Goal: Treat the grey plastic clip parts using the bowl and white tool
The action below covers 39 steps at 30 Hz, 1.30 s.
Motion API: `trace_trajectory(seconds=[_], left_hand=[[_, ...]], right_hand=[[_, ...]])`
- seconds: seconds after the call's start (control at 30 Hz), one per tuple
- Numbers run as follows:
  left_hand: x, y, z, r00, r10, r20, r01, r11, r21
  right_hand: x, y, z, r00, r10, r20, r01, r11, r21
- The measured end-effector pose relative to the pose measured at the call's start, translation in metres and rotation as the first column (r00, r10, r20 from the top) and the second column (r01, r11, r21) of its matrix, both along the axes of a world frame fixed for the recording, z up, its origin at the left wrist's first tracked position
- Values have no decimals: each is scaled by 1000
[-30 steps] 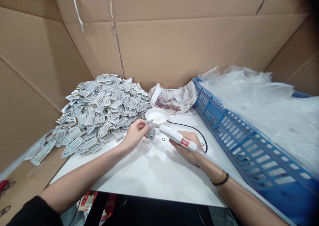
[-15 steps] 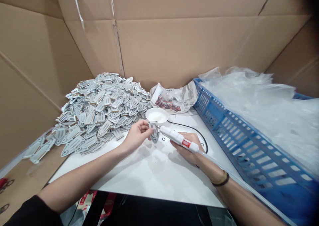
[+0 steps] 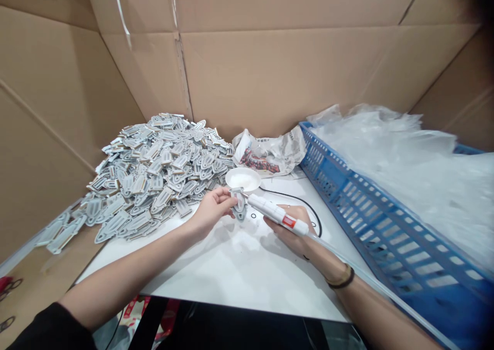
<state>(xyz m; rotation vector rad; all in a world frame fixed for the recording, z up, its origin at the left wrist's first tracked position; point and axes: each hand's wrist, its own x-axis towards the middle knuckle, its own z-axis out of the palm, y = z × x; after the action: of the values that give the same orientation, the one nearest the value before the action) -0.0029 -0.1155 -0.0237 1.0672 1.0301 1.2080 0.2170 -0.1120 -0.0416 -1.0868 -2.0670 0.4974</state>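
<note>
My left hand pinches a flat grey plastic piece with a slotted, rounded body, holding it upright over the white table. A white pen-shaped tool with a red label lies in my right hand, fingers closed round it from beneath. Its thin metal tip reaches the right edge of the grey piece; whether it touches, I cannot tell. A clear hose-like line runs from the tool's back end along my right forearm. Just behind the piece sits a shallow white dish with white contents.
A large pile of similar grey pieces covers the table's left. On the right stands a blue crate full of clear plastic bags. A crumpled printed bag and black cable lie behind. Cardboard walls surround the table.
My left thumb and fingers have shifted slightly on the grey piece, which has turned a little. The tool and my right hand have stayed almost still.
</note>
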Motion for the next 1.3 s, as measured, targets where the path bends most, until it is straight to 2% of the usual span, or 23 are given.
trace_trajectory(seconds=[0.1,0.17,0.37,0.47,0.53,0.6,0.7,0.77,0.83,0.87,0.9,0.97,1.0,1.03,1.1,1.17,1.23,1.3], left_hand=[[-1,1,-1,995,-8,95,13,999,-50],[-3,2,-1,997,-9,77,12,999,-33],[-7,5,-3,994,-21,-108,31,995,98],[-7,1,-4,951,-97,-294,143,980,138],[-9,0,0,857,-111,-504,239,951,198],[-15,4,12,720,-7,-694,287,914,287],[-35,25,43,517,223,-826,235,891,388],[-55,47,70,384,302,-872,170,906,389],[-80,70,97,269,276,-923,112,943,315],[-93,81,110,235,209,-949,88,968,235],[-106,92,122,229,121,-966,46,990,135],[-130,108,143,236,59,-970,-29,998,54],[-141,115,151,187,50,-981,-58,998,40],[-149,120,158,104,79,-991,-89,994,70],[-159,127,167,-97,184,-978,-142,970,197],[-155,130,169,-232,311,-922,-151,925,350],[-137,130,165,-260,409,-875,-114,887,448],[-105,130,152,-234,483,-844,-10,867,498]], right_hand=[[-1,1,0,1000,-28,-8,28,999,-17],[-1,2,0,999,-35,15,36,999,-24],[-1,0,0,998,-58,-18,57,998,-31],[1,-2,1,981,-142,-130,129,986,-101],[3,-2,1,955,-217,-201,186,969,-162],[5,0,1,941,-260,-219,218,956,-197],[5,3,1,959,-230,-167,213,970,-117],[4,4,1,975,-189,-114,189,982,-16],[3,4,2,983,-165,-78,169,984,57],[3,3,3,985,-157,-69,162,984,75],[3,3,4,986,-149,-68,155,984,85],[3,2,6,986,-145,-84,153,984,97],[3,2,7,985,-144,-93,152,984,95],[4,2,7,984,-144,-102,154,984,88],[4,3,6,978,-164,-125,173,983,60],[4,5,4,960,-222,-168,229,973,23],[4,7,3,920,-306,-244,309,951,-26],[4,8,2,863,-379,-334,371,924,-91]])
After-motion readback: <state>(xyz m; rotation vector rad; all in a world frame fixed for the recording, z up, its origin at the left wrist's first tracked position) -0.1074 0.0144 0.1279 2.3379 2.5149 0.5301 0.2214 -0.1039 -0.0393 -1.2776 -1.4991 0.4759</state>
